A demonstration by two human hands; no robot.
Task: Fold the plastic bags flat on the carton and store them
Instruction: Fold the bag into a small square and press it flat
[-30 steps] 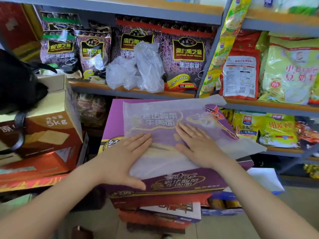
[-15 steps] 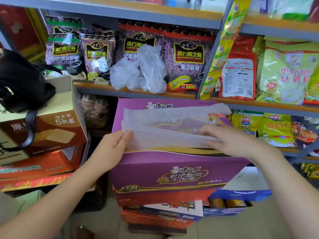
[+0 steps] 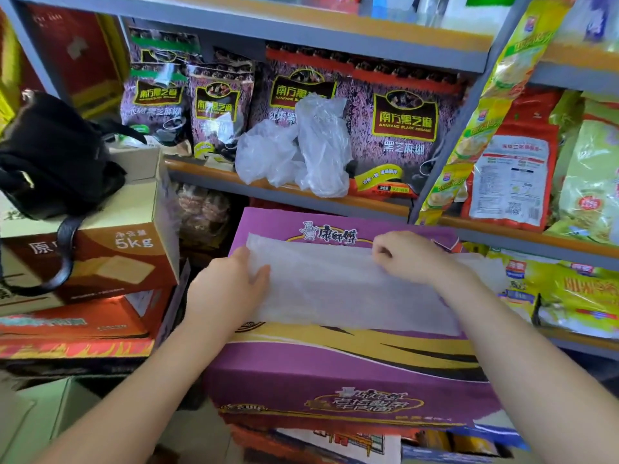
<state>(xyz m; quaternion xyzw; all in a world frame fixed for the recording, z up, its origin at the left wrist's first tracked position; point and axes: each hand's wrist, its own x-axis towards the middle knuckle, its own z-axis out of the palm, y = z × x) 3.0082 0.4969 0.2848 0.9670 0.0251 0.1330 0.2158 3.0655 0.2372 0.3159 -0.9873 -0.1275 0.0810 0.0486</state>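
A translucent white plastic bag (image 3: 351, 289), folded into a long strip, lies flat across the top of the purple noodle carton (image 3: 335, 373). My left hand (image 3: 227, 289) pinches the strip's left end, thumb on top of the plastic. At the strip's far edge, right of centre, my right hand (image 3: 412, 256) pinches the plastic with curled fingers. Behind the carton, two crumpled clear plastic bags (image 3: 294, 152) sit on the shelf edge.
A black handbag (image 3: 50, 155) rests on a brown 5 kg carton (image 3: 117, 249) at the left, above red cartons (image 3: 73, 326). Shelves (image 3: 368, 202) behind and to the right hold sesame and other food packets. More boxes are stacked under the purple carton.
The bag lay spread open under both flat hands. Its near half was lifted and folded away from me, and both hands now pinch the folded strip near its far edge.
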